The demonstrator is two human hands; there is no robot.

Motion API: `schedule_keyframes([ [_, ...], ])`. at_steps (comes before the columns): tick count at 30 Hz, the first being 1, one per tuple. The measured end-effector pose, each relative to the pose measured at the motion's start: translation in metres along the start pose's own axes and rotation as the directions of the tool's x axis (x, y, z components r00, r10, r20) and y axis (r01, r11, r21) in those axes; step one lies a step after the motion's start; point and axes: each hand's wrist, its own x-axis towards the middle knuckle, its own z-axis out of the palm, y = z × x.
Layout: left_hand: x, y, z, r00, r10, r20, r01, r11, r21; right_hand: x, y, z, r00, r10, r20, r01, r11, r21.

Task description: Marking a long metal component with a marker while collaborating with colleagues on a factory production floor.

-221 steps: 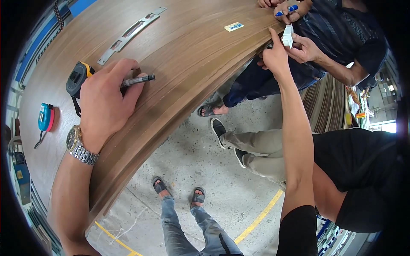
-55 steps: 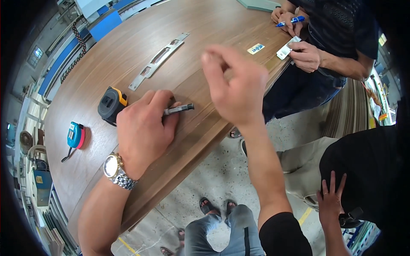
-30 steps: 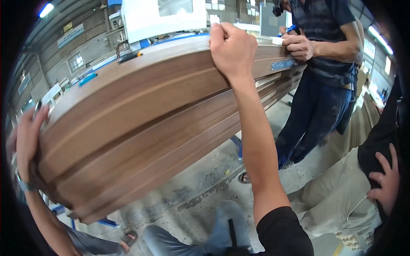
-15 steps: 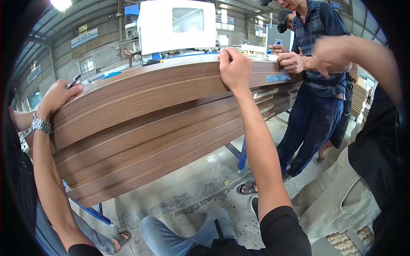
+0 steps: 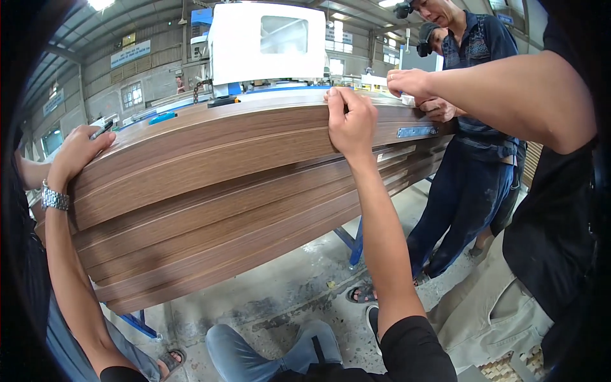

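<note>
Head view, hands (image 5: 354,124) still on panels (image 5: 210,151), co-worker's arm (image 5: 503,94) stretched farther

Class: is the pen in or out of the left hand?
In: the left hand holds the pen, its dark end jutting out.

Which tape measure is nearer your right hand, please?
The black tape measure with yellow-orange trim; the teal tape measure lies farther left, nearer my left hand.

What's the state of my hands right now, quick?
Left hand: holding a pen.
Right hand: curled closed at the edge of the wooden panel.
</note>
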Motion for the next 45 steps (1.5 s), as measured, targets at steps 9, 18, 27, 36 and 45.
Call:
schedule_keyframes([
  [9,0.004,-0.003,0.002,0.999,0.012,0.041,-0.009,0.998,-0.056,-0.003,0.003,0.001,0.998,-0.022,-0.053,0.024,0.999,0.027],
  [18,0.007,-0.016,0.012,0.999,0.030,-0.020,-0.031,0.996,-0.080,-0.006,0.003,0.004,0.991,-0.085,-0.107,0.094,0.992,0.079],
  [27,0.007,-0.009,0.008,0.999,-0.033,0.020,0.034,0.998,-0.048,-0.008,0.003,0.002,0.994,-0.078,-0.072,0.079,0.997,0.013],
  [36,0.014,-0.021,0.009,0.992,-0.094,0.085,0.095,0.995,-0.009,-0.009,0.000,0.001,0.995,-0.064,-0.070,0.065,0.998,0.013],
  [45,0.010,-0.027,0.024,0.985,-0.158,-0.072,0.156,0.987,-0.040,-0.010,-0.003,0.001,0.996,-0.063,-0.070,0.066,0.997,0.045],
])
